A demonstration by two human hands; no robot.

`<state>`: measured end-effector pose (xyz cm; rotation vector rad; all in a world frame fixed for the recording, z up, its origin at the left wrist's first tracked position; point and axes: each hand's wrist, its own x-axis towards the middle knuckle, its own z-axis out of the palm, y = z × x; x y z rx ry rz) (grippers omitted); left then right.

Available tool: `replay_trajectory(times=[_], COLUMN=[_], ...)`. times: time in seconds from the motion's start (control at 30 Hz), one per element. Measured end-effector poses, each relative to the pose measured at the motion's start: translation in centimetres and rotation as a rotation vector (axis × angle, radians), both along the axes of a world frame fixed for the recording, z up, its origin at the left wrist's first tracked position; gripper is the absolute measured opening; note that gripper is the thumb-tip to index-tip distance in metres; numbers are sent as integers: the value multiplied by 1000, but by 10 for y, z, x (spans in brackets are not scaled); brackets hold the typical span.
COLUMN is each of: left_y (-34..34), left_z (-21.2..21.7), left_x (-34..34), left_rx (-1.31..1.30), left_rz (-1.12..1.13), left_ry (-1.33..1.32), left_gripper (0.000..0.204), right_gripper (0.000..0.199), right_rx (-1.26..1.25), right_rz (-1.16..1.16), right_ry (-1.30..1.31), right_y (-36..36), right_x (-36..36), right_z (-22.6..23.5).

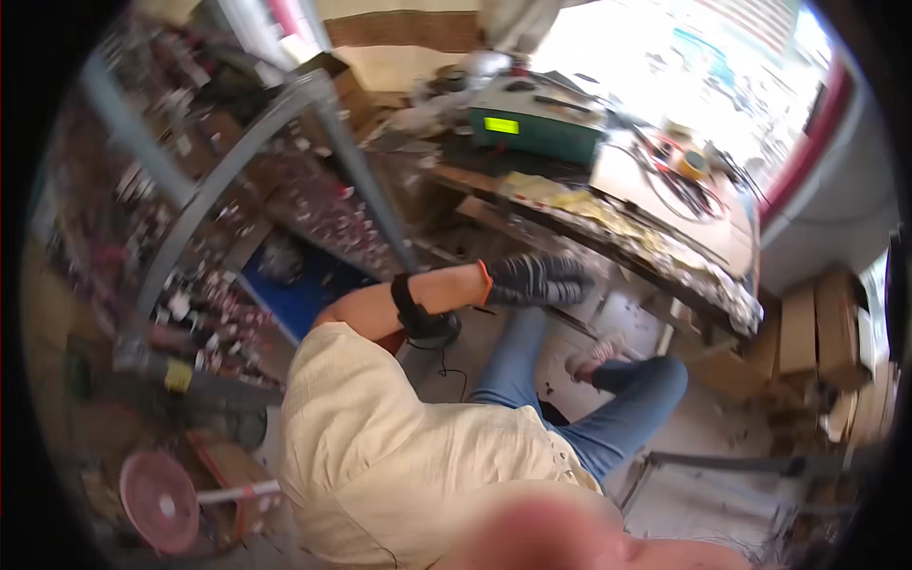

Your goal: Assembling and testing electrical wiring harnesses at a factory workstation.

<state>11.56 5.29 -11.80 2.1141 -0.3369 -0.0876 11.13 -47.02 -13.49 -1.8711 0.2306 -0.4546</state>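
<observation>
My left hand (540,280) wears a dark striped work glove with an orange cuff. It hangs in the air above my left leg, short of the cluttered workbench (627,228). The gloved fingers point to the right, stretched out side by side, and nothing shows in them. Around my left forearm runs a black strap (408,299) with a dark device (434,331) and a thin cable hanging from it. My right hand is outside the picture.
A green instrument box (537,133) with a lit display stands on the bench, near a yellow tape roll (693,165) and cables. On the left, a grey metal frame (228,171) borders heaped small parts and a blue tray (304,285). Cardboard boxes (822,328) are stacked right.
</observation>
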Motion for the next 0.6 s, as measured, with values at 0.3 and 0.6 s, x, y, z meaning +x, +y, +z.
replay_trajectory(times=[0.3,0.6], left_y=[85,158], left_z=[251,337], left_x=[-276,-470], left_rx=[976,1722], left_rz=[1261,1657], left_ry=[-807,518], left_gripper=[29,49], right_gripper=[29,26], right_rx=[-55,-68], right_rz=[294,336], right_ry=[-7,-13], right_y=[40,29], right_x=[67,83], right_z=[-28,-47])
